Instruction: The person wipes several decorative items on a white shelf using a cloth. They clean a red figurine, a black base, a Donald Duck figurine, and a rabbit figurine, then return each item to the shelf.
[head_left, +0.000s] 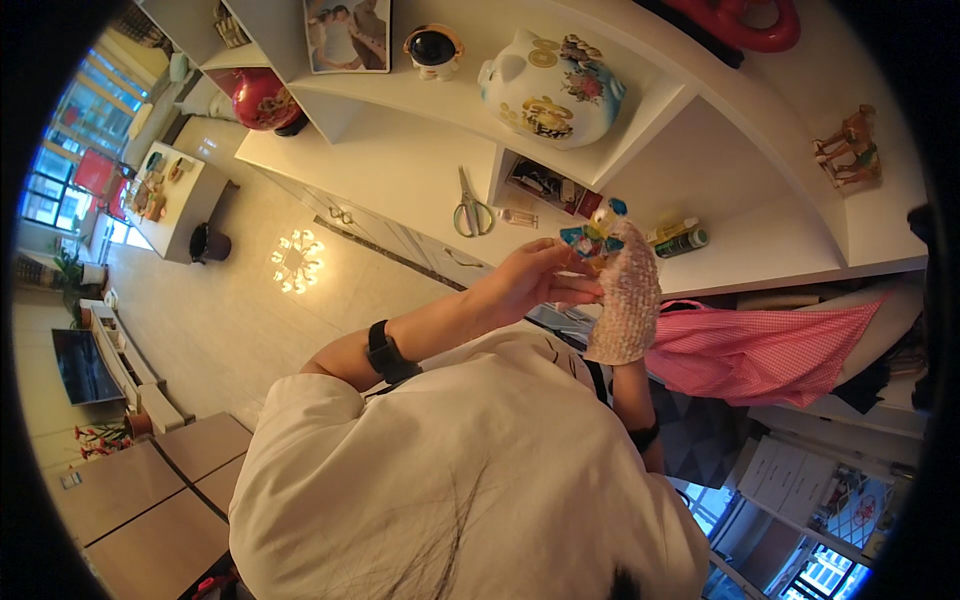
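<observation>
A small ornament (592, 238) with shiny translucent blue, yellow and red parts is held up in front of the shelf unit. My left hand (529, 274) grips it from the left, fingers extended around its lower side. A pinkish knitted mitt (628, 300) covers my right hand to the wrist and presses against the ornament's right side. Inside the mitt, the fingers of my right hand are hidden. Behind the ornament lies an open dark box (551, 184) with small items in it. Scissors (472, 214) rest on the white counter beside a small clear packet (517, 218).
White shelves (420, 120) carry a painted piggy bank (555, 94), an astronaut figurine (435, 52), a framed photo (349, 37) and a red vase (266, 101). Bottles (681, 238) lie right of the mitt. Pink checked fabric (765, 345) hangs at the right. A figurine (851, 146) stands higher up.
</observation>
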